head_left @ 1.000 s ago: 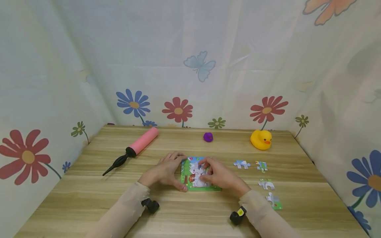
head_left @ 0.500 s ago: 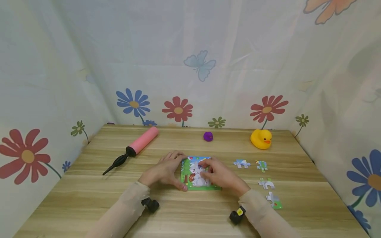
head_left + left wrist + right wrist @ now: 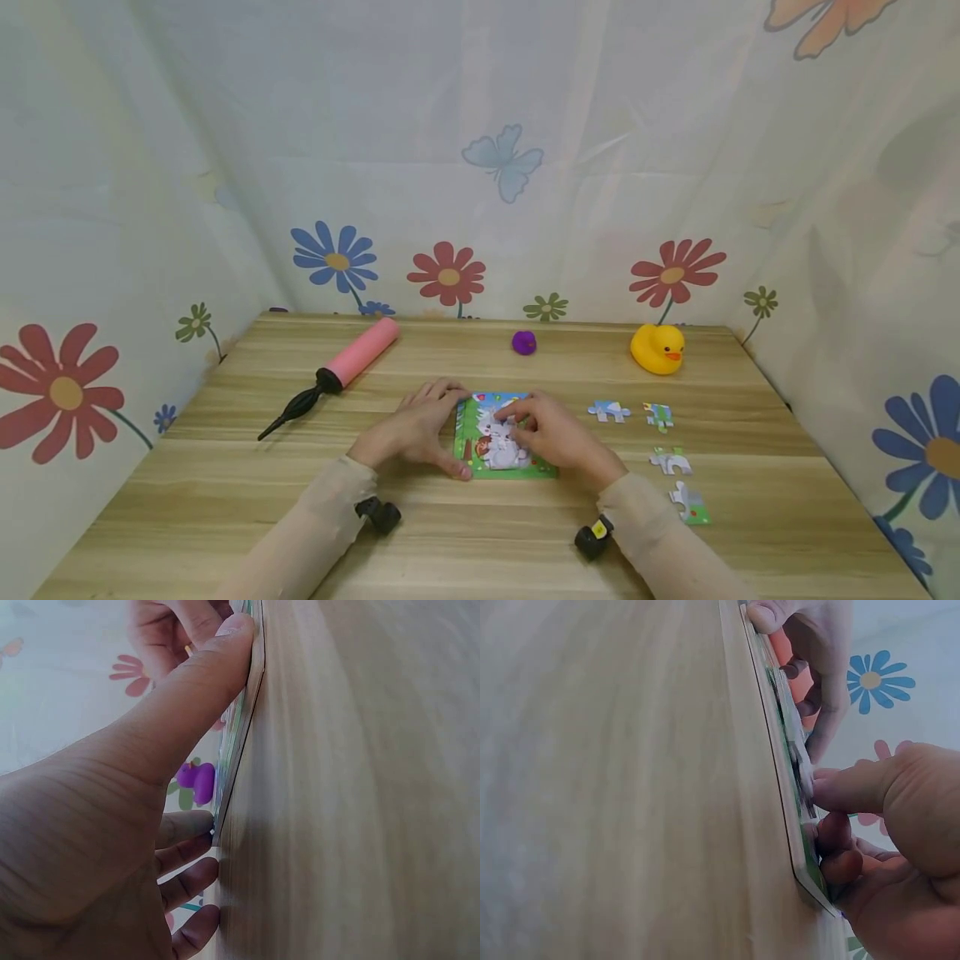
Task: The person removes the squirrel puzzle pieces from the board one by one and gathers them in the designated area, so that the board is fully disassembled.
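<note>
The left hand [image 3: 416, 429], fingers spread, touches the puzzle's [image 3: 501, 456] left side. The right hand [image 3: 558, 435] bends over it, thumb shifted slightly farther than before; whether it pinches anything, I cannot tell. The puzzle lies between both hands. Counter [image 3: 457, 542] separates it from four loose pieces [image 3: 672, 461] right and a pink pump [image 3: 363, 354] far left.

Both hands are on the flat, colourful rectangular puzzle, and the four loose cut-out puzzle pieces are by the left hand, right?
Not quite: the loose pieces lie beyond the right hand, as the head view shows. Both hands are on the puzzle.
</note>
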### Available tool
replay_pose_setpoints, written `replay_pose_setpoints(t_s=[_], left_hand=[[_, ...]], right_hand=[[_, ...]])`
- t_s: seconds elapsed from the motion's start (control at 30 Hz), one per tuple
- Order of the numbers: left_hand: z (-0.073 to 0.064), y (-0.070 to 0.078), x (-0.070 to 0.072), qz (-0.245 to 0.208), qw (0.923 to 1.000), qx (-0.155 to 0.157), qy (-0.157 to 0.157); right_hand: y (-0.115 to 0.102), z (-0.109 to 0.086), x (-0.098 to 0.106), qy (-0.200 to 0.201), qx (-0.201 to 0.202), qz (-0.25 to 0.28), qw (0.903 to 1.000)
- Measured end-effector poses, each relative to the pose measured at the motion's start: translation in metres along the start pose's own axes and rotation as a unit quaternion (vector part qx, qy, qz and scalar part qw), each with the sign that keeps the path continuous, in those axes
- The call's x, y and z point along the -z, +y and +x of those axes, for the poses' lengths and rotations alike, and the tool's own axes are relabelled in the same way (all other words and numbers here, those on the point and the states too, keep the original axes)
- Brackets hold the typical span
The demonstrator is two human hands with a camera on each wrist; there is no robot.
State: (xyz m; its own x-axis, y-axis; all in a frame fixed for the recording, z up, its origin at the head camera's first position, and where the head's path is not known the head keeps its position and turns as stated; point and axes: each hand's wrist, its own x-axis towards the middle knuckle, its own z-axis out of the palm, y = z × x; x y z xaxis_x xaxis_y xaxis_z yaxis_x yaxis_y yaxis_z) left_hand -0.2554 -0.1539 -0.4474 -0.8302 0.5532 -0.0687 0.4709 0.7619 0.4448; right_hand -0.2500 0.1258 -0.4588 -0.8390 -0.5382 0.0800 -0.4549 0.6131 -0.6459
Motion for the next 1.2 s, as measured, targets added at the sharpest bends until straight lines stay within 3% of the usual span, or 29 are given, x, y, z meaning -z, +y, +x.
replay_pose_setpoints(t_s=[0.4, 0.83, 1.2], left_hand=[[0.0001, 0.0003, 0.0003, 0.003, 1.0, -0.003, 0.0], [0.0002, 0.0007, 0.0006, 0.001, 1.0, -0.003, 0.001], [0.0001, 0.0009, 0.0018, 0.005, 1.0, 0.002, -0.002]], right_hand=[[-0.0001, -0.0003, 0.0001, 0.019, 0.018, -0.01, 0.9996], [0.0004, 0.0017, 0.0005, 0.056, -0.026, 0.019, 0.9979], [-0.0012, 0.0014, 0.0039, 0.058, -0.032, -0.02, 0.9976]])
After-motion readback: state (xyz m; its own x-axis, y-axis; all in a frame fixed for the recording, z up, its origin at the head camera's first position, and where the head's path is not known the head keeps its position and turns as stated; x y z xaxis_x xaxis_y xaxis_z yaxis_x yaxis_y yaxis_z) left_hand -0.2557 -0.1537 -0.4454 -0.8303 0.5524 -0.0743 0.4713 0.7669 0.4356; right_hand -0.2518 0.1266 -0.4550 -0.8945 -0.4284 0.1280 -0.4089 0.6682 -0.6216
